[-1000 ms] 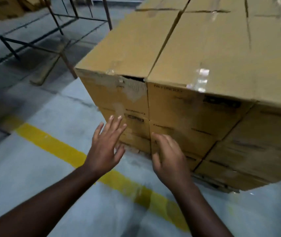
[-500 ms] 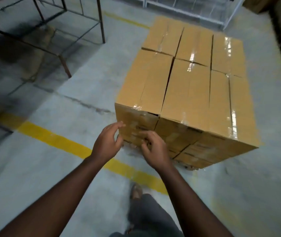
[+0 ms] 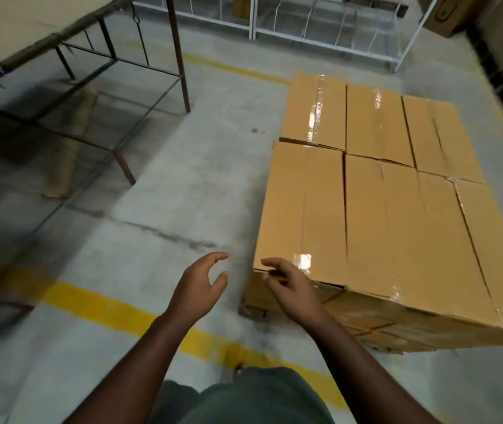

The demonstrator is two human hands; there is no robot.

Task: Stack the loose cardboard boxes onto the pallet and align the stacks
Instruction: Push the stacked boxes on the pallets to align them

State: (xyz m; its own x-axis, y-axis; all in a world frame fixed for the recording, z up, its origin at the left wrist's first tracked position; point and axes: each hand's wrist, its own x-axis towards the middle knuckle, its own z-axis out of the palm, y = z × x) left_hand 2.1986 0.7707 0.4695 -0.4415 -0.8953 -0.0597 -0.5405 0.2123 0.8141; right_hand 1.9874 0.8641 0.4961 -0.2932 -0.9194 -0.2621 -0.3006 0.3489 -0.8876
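A block of taped brown cardboard boxes (image 3: 375, 209) stands stacked several layers high on a low pallet (image 3: 254, 312), of which only a dark sliver shows at the stack's near left corner. My left hand (image 3: 199, 287) hovers over the floor just left of that corner, fingers apart and curled, holding nothing. My right hand (image 3: 291, 286) is at the near left top corner of the stack, fingers loosely bent and empty; whether it touches the cardboard is unclear.
A yellow floor line (image 3: 115, 309) runs across the concrete in front of me. A metal-framed table (image 3: 115, 87) stands at the left with a cardboard tube (image 3: 69, 145) beneath it. White wire racks (image 3: 320, 26) line the back; more boxes (image 3: 441, 13) sit at the far right.
The view has risen and pulled back from the stack, which now lies lower and to the right. Both hands have come off the stack's front face and sit near its top corner.
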